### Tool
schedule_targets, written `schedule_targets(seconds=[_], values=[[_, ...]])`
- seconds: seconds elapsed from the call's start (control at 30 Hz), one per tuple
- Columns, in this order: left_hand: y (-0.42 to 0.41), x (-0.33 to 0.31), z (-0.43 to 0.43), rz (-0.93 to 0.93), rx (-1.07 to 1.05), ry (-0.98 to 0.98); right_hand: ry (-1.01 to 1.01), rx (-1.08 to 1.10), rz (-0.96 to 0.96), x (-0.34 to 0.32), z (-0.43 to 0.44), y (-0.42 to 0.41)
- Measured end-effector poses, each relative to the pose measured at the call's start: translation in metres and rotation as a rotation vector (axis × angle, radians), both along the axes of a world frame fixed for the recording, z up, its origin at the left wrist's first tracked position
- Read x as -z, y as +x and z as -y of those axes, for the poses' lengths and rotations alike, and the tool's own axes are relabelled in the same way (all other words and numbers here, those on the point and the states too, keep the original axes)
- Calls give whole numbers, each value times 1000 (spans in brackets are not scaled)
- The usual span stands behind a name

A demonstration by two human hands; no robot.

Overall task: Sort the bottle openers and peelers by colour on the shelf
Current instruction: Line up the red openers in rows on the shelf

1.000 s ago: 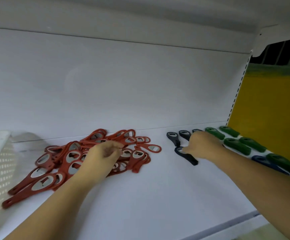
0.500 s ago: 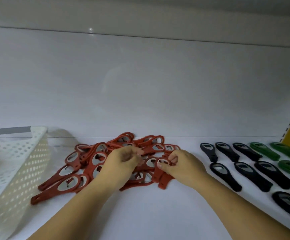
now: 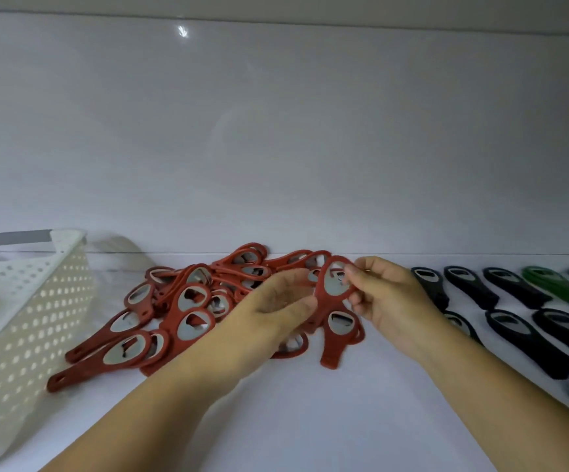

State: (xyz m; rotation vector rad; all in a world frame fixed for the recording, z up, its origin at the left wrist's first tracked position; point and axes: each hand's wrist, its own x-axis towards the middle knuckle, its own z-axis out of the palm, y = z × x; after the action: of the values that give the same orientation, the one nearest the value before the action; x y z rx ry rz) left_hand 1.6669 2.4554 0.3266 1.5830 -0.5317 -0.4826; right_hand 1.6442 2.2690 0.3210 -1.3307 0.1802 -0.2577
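- Red bottle opener [image 3: 334,284] now lifted off the red pile [image 3: 187,311]
- Right hand [image 3: 388,301] pinches its head, left hand [image 3: 269,304] its neck
- Likely light, stiff, grippy; take the handle

Red openers [image 3: 191,301] roughly fifteen; black openers [image 3: 528,342] seven; green [image 3: 552,287] three; basket [image 3: 38,301] one.
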Motion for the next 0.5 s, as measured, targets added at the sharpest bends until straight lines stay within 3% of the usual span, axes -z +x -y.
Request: schedule_targets(seconds=[0.1,0.2,0.23,0.3,0.37,0.5], values=[[-6,-2,-2,-99,211,19,-71,-165,7,1,-14,-7],[-5,-4,-4,-103,175,-24,-200,-132,-5,-4,-13,-10],[-3,-5,-4,-151,130,-73,-362,-32,-13,-3,-7,-8],[2,-5,-5,-260,34,-166,-880,240,-78,0,12,-6],[6,-4,-6,-313,-20,-183,-1260,320,-232,5,26,-6],[4,-4,-5,-374,15,-89,-1495,156,-488,15,31,-8]])
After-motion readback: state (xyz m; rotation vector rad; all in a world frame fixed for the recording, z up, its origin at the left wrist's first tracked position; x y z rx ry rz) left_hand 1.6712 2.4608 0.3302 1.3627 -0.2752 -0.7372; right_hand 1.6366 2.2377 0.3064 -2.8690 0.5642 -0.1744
